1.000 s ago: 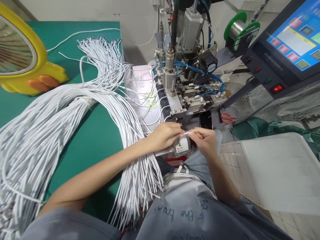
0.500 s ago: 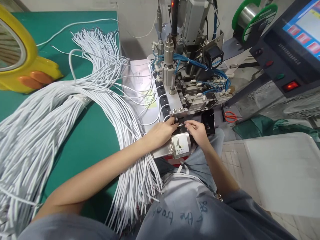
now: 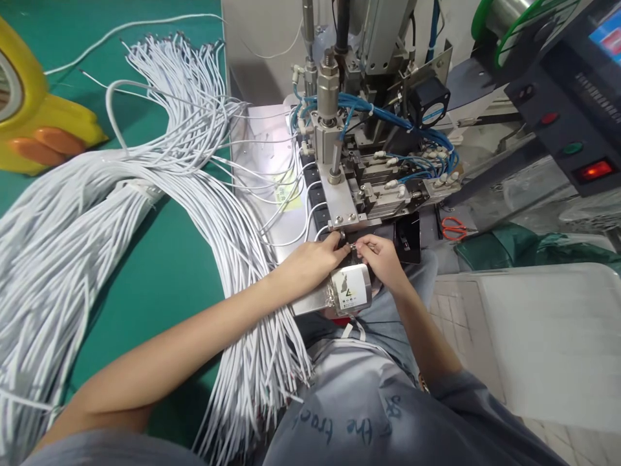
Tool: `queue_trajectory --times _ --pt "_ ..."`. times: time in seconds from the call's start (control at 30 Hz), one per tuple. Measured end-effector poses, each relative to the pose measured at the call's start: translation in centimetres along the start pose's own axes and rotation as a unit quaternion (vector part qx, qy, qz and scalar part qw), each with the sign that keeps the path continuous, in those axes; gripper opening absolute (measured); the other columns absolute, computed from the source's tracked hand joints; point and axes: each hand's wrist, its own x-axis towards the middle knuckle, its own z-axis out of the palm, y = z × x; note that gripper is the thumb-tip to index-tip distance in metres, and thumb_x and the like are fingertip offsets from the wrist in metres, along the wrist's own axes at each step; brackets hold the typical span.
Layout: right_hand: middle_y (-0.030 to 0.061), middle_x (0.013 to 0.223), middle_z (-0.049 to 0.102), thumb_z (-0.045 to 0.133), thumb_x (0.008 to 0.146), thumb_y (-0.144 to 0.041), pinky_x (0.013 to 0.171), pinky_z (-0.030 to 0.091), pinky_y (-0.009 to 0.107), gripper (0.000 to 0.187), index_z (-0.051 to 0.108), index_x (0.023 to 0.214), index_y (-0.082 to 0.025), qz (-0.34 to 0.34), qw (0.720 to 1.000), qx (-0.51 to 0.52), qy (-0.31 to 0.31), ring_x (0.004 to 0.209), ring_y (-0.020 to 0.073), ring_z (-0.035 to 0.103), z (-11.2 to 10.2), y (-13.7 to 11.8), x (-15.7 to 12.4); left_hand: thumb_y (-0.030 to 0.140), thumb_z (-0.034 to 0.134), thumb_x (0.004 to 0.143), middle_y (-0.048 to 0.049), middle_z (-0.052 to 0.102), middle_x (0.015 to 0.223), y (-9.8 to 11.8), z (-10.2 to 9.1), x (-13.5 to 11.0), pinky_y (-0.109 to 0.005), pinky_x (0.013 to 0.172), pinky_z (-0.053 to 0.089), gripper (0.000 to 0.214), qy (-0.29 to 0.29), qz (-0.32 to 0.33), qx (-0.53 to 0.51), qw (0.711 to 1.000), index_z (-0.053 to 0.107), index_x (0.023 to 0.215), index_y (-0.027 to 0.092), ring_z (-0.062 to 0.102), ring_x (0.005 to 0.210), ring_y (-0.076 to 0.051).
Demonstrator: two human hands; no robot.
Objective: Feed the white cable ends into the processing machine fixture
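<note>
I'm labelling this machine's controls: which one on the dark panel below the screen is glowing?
The rectangular red switch, lowest of them in the picture, shines brightly; the round red button and round green button look unlit.

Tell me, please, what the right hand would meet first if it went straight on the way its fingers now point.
Probably the left hand, whose fingertips lie just ahead of the right hand, though the depth there is hard to judge.

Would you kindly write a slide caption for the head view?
Left hand and right hand close together at the machine, beside long white cables.
</note>
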Motion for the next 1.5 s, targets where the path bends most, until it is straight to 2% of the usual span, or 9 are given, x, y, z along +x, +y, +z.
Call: queue_trajectory --times 0.37,0.57,0.63,0.73,0.83,1.03,1.23,1.37,1.5 --pt "0.0013 0.064 0.054 0.055 0.075 -0.034 0.052 0.036 0.024 0.019 0.057 0.072 -0.015 -0.009 1.000 -0.020 0.019 0.056 0.0116 0.047 0.2 -0.1 0.3 0.006 0.039 0.083 -0.0122 0.052 0.100 0.2 -0.6 0.1 -0.026 0.052 0.044 0.042 -0.039 0.008 0.027 0.999 0.048 0.124 0.009 0.055 0.059 -0.013" --pt "-0.0020 0.057 0.044 0.049 0.076 -0.037 0.049 0.031 0.023 0.023 0.046 0.065 -0.017 0.016 0.998 -0.032 -0.055 0.052 0.0098 0.039 0.0 0.2 0.7 0.007 0.039 0.084 -0.0116 0.051 0.101 0.3 -0.5 0.0 -0.025 0.051 0.041 0.040 -0.011 0.012 0.021 1.000 0.051 0.122 0.010 0.057 0.067 -0.014" --pt "-0.0034 0.055 0.038 0.047 0.079 -0.039 0.048 0.028 0.022 0.026 0.042 0.065 -0.018 0.017 0.997 -0.026 -0.068 0.050 0.0093 0.034 0.1 0.7 0.7 0.008 0.038 0.084 -0.0107 0.052 0.096 0.4 -0.9 -0.1 -0.026 0.050 0.039 0.037 -0.006 -0.004 0.009 1.000 0.055 0.117 0.011 0.056 0.068 -0.015" --pt "-0.0040 0.054 0.033 0.045 0.082 -0.040 0.048 0.026 0.022 0.027 0.040 0.065 -0.018 -0.008 0.998 -0.030 -0.061 0.051 0.0095 0.031 0.2 1.4 0.7 0.007 0.041 0.081 -0.0093 0.055 0.083 0.6 -1.7 -0.2 -0.028 0.052 0.038 0.026 -0.035 -0.049 0.001 0.998 0.064 0.090 0.011 0.056 0.073 -0.020" --pt "-0.0033 0.055 0.033 0.045 0.083 -0.041 0.048 0.027 0.022 0.028 0.040 0.066 -0.019 -0.026 0.997 -0.055 -0.052 0.052 0.0104 0.032 0.1 1.8 0.7 0.005 0.044 0.077 -0.0091 0.056 0.074 0.8 -2.1 -0.5 -0.028 0.051 0.034 0.019 -0.053 -0.089 -0.003 0.995 0.062 0.072 0.011 0.056 0.071 -0.022" --pt "-0.0028 0.056 0.037 0.044 0.081 -0.041 0.046 0.027 0.022 0.028 0.040 0.065 -0.019 0.000 0.997 -0.070 0.024 0.050 0.0098 0.033 -0.2 1.4 0.2 0.006 0.046 0.073 -0.0085 0.055 0.074 0.8 -1.8 -0.7 -0.027 0.046 0.025 0.016 -0.023 -0.094 -0.019 0.995 0.061 0.070 0.011 0.054 0.063 -0.018" --pt "-0.0031 0.057 0.040 0.046 0.081 -0.043 0.048 0.029 0.022 0.030 0.043 0.066 -0.018 0.003 0.998 -0.040 -0.039 0.050 0.0093 0.034 0.2 1.3 0.4 0.006 0.045 0.075 -0.0101 0.057 0.077 0.9 -2.1 -0.7 -0.027 0.046 0.021 0.018 -0.033 -0.094 -0.012 0.995 0.063 0.072 0.009 0.056 0.066 -0.019" --pt "-0.0030 0.056 0.037 0.045 0.083 -0.038 0.049 0.029 0.023 0.027 0.042 0.066 -0.018 -0.046 0.993 -0.091 0.059 0.052 0.0104 0.034 -0.2 0.8 -0.3 0.007 0.046 0.077 -0.0101 0.057 0.079 0.9 -2.3 -0.8 -0.027 0.046 0.022 0.018 -0.043 -0.097 -0.013 0.994 0.063 0.075 0.010 0.058 0.069 -0.021" --pt "-0.0017 0.059 0.041 0.042 0.088 -0.032 0.051 0.030 0.024 0.024 0.047 0.069 -0.018 -0.106 0.969 -0.156 0.160 0.053 0.0105 0.036 0.3 -1.3 -4.4 0.006 0.041 0.080 -0.0118 0.057 0.083 0.7 -2.4 -0.8 -0.027 0.048 0.028 0.022 -0.050 -0.130 0.014 0.990 0.062 0.085 0.009 0.060 0.072 -0.023"
